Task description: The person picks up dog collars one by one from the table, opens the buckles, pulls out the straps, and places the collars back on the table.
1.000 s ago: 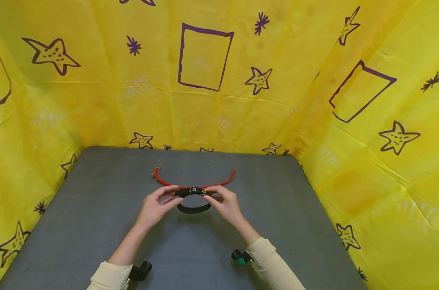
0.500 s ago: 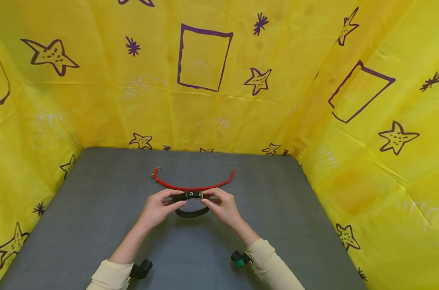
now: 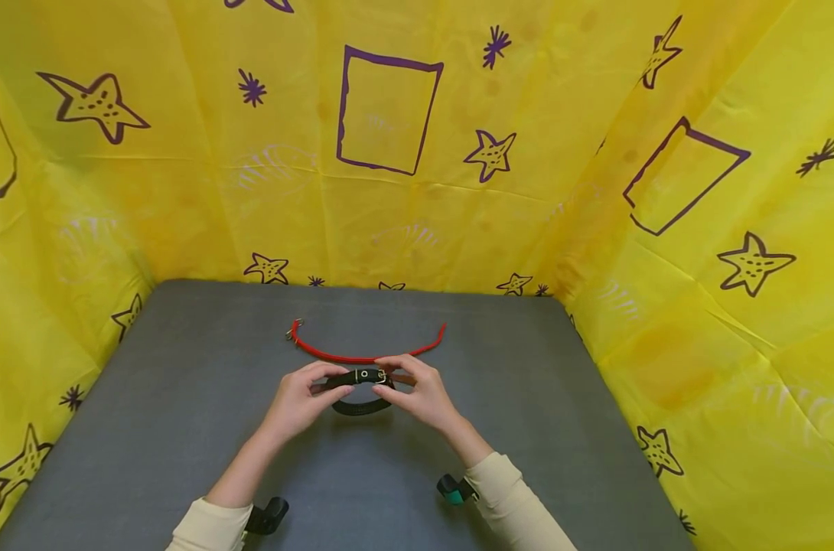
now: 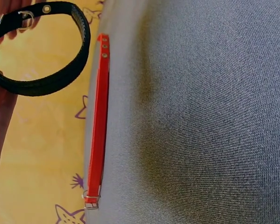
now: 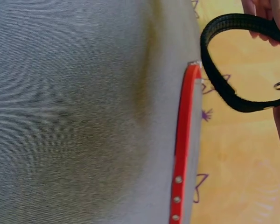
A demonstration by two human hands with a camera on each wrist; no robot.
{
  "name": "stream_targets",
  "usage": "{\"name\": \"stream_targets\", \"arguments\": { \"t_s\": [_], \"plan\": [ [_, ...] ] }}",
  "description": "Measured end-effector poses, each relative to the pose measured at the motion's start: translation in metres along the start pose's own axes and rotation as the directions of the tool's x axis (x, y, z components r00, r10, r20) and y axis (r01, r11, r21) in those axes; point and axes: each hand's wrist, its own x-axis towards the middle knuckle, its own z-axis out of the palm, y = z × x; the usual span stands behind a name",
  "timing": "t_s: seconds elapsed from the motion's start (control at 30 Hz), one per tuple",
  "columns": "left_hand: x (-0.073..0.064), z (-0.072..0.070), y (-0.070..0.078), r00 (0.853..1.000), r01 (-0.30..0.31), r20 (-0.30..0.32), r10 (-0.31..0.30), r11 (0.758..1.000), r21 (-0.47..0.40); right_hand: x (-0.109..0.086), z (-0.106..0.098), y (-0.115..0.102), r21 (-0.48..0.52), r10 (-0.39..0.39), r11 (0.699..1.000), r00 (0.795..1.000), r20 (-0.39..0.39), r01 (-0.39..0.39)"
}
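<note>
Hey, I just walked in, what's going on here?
A person's left hand and right hand hold up a black fabric-looking collar curved into a loop, one hand on each side. Its metal buckle is by the right fingertips. Beyond the hands, a flat red strap with metal eyelets lies unfastened in a shallow curve on the grey cloth-covered table, with neither hand holding it.
</note>
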Motion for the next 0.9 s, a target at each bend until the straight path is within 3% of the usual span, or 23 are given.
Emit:
{"name": "stream_targets", "arguments": {
  "t_s": [0.43,0.73,0.9],
  "plan": [
    [0.002,-0.001,0.000,0.995,-0.096,0.028,0.094,0.994,0.061,0.011,0.002,-0.010,-0.110,-0.104,0.988,0.993,0.054,0.110],
    [0.004,-0.002,-0.001,0.993,-0.111,0.044,0.107,0.988,0.105,0.008,0.009,0.026,-0.163,-0.107,0.980,0.993,0.053,0.114],
    [0.005,-0.002,-0.001,0.990,-0.133,0.060,0.127,0.984,0.117,0.006,0.009,0.033,-0.166,-0.095,0.981,0.994,0.062,0.104]
  ]
}}
